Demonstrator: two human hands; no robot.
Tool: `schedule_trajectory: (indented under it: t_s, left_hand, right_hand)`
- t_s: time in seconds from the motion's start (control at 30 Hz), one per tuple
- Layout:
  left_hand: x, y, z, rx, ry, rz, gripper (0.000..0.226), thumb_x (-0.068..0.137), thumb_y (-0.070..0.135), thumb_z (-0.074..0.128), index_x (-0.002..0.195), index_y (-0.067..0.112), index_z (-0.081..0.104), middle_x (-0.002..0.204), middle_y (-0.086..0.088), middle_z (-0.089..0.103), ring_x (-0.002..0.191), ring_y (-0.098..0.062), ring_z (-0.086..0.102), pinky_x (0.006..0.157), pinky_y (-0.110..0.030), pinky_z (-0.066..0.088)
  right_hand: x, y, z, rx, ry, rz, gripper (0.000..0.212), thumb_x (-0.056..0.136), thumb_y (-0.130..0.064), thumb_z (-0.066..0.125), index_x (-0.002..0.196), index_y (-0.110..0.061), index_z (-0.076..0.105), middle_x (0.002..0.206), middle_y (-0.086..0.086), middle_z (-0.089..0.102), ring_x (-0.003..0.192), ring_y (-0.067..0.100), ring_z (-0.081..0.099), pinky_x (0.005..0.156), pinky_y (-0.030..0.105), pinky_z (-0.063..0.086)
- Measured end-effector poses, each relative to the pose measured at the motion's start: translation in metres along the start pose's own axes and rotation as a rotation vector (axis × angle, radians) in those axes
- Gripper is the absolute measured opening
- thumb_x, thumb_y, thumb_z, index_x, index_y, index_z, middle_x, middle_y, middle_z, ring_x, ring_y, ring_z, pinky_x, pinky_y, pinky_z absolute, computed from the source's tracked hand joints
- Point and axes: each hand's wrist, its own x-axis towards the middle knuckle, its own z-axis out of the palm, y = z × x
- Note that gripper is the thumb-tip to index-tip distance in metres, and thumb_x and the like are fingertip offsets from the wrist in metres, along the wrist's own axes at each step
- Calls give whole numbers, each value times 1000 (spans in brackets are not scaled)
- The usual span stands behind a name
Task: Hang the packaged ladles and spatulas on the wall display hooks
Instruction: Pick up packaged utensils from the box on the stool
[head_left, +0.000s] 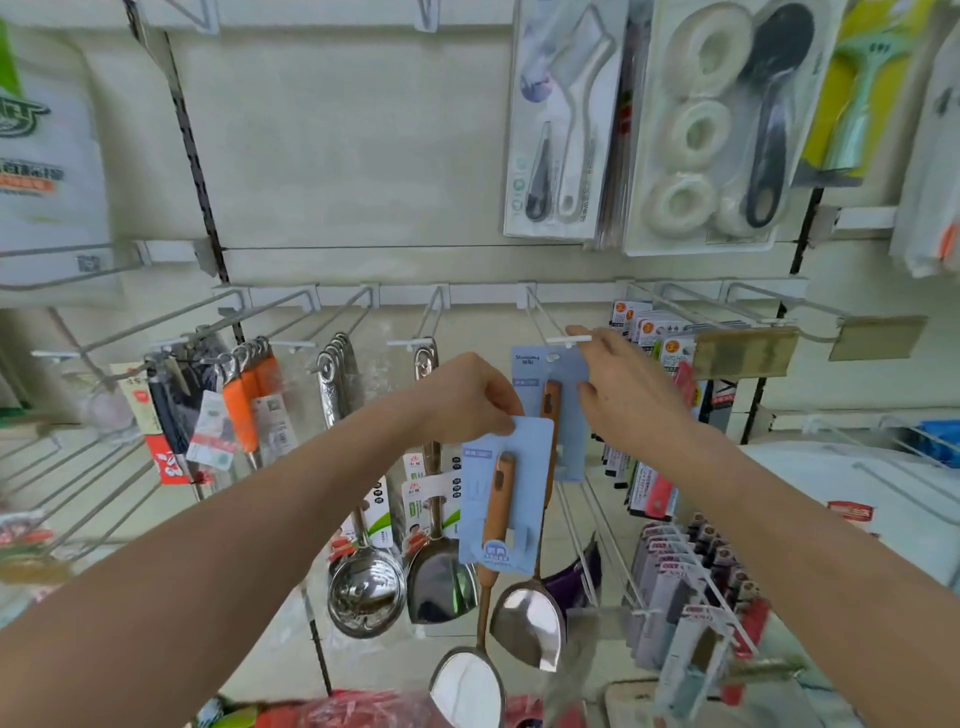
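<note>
Left hand (467, 397) pinches the top corner of a packaged ladle (493, 499) below and left of the wire hook (569, 340): pale blue card, wooden handle, polished steel bowl hanging lowest. Right hand (626, 397) lies against a packaged spatula's (531, 382) matching card just under that hook's tip; blur hides whether it grips.
</note>
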Motion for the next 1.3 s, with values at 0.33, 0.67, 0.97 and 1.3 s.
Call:
schedule_trajectory:
  t_s: [0.33,0.67,0.97,1.3]
  left_hand:
    - [6,22,10,-38,-51,25,14,80,10,73,93,13,74,83,2,67,76,-9,57,68,-16,46]
    - [14,25,15,-202,81,1,6,81,13,73,85,9,70,73,8,59,67,-1,53,57,-9,40]
    - [27,27,13,-213,254,40,14,86,19,68,90,6,71,75,-4,62,67,-12,52,60,-19,40]
    - [42,29,4,-219,283,62,13,85,18,69,91,7,73,80,-6,62,70,-13,50,58,-19,39]
  right_hand:
    - [-21,-20,-32,430,-393,1,17,91,-12,51,84,-18,66,68,-6,51,58,9,45,57,24,38]
    - [-13,-1,-30,553,-284,91,15,91,-17,55,81,-24,64,64,-12,52,59,8,47,59,24,39]
    - [7,1,-23,671,-133,94,22,93,-26,56,71,-29,60,67,-7,53,60,14,47,59,30,38]
    - [22,4,-26,728,-147,126,15,96,-22,53,88,-18,65,70,1,52,61,13,43,53,23,35]
